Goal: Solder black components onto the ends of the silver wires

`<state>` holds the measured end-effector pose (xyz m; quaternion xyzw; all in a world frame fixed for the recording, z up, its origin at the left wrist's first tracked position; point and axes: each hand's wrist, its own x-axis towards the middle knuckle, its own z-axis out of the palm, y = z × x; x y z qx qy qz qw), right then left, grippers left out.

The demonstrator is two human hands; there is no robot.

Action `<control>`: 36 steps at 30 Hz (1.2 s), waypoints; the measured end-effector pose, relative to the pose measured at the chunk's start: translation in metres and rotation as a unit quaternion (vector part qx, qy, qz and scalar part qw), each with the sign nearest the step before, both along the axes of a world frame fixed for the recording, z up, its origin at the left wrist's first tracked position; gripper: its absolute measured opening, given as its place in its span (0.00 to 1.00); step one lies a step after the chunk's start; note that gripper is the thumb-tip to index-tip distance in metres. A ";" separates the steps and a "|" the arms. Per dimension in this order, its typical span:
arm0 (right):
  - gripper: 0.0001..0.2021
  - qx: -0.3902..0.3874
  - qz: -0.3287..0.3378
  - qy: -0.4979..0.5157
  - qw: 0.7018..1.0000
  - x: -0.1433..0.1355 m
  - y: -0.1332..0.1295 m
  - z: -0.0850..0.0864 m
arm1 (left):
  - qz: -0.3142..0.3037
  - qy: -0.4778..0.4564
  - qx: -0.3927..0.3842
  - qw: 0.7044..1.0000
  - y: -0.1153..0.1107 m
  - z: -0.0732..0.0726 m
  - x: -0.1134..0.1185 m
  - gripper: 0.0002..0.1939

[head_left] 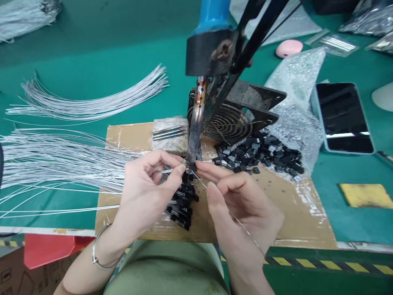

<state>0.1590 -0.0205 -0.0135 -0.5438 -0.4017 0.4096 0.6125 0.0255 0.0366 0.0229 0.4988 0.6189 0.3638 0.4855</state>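
My left hand (147,194) is closed in a pinch on a thin white wire (166,171), just left of the soldering iron's metal tip (195,141). A small black connector (193,167) sits right under the tip, between the fingertips of both hands. In my right hand (245,205), a strand of solder wire (201,181) runs from the tip back across the palm toward the wrist. Beneath my left hand lie several wires ending in black connectors (181,205). Exactly where wire and connector meet is too small to make out.
The iron hangs from a black bracket (225,96) in front of a fan (233,123). Loose black connectors (260,151) are piled on the cardboard (294,221). White wire bundles (61,159) extend left. A phone (344,116) and yellow sponge (365,196) lie right.
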 end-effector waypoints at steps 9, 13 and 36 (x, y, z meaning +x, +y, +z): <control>0.10 -0.005 -0.006 0.006 1.000 -0.001 0.001 0.000 | 0.006 -0.011 -0.004 1.000 0.001 0.001 0.000 0.06; 0.09 -0.007 -0.011 0.008 1.000 -0.002 0.001 0.001 | 0.006 0.000 -0.007 1.000 0.001 0.001 -0.001 0.05; 0.09 -0.013 -0.019 0.013 1.000 -0.003 0.001 0.002 | 0.004 0.008 -0.008 1.000 0.000 0.001 -0.001 0.05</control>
